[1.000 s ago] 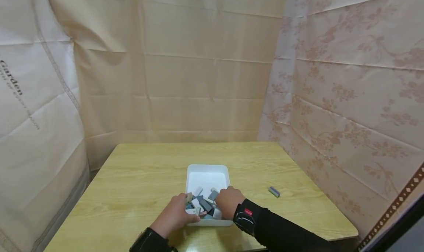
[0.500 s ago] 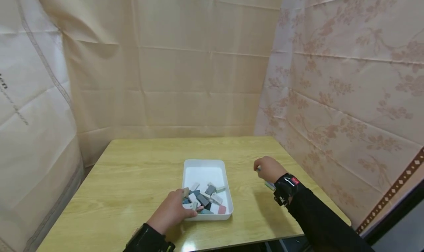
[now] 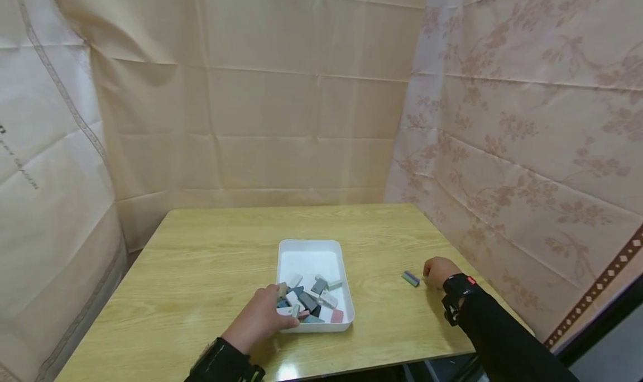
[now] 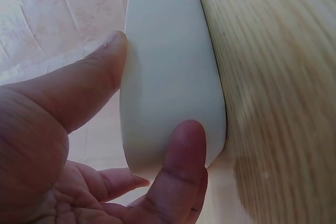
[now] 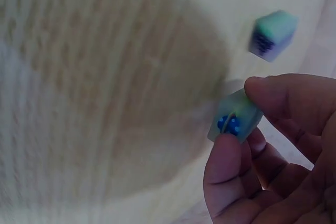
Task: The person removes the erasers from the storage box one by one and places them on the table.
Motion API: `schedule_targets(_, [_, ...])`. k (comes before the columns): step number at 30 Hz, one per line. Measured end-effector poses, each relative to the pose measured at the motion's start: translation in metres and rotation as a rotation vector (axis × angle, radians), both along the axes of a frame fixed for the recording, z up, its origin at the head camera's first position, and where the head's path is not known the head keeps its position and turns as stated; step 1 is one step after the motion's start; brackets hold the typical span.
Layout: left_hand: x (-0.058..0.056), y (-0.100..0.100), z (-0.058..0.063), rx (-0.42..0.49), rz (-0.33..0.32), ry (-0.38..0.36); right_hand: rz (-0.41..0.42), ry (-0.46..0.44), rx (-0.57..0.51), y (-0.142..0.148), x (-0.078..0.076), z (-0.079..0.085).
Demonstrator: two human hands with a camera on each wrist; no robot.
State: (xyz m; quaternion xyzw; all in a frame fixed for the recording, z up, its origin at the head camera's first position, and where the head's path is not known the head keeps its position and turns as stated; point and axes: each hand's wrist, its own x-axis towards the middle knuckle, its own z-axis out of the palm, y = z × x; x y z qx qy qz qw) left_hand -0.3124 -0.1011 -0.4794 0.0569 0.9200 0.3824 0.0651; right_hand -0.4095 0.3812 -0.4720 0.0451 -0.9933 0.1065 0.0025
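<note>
Right hand (image 3: 441,272) with fingers pinching a pale-green block (image 5: 234,112), loose block (image 3: 411,278) at nine o'clock, left hand (image 3: 257,319) gripping the white tray (image 3: 308,259) at eight; leftward drift could knock the loose block.

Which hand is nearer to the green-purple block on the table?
Right. The right hand, pinching another block, is beside the green-purple block; the left hand is far to its left, gripping the white tray.

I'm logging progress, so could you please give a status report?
Left hand holding white tray at corner. Right hand pinching blue-motif greenish block. Possibly in the way: purple-and-green block between them.
</note>
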Motion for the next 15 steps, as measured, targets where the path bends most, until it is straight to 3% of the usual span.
schedule_targets(8, [0.0012, 0.0011, 0.0001, 0.004, 0.013, -0.011, -0.017, -0.07, -0.06, 0.0068, -0.002, -0.0094])
schedule_targets(15, [0.0047, 0.0006, -0.0009, 0.018, 0.014, 0.023, 0.028, -0.056, 0.008, 0.007, -0.0062, -0.0056])
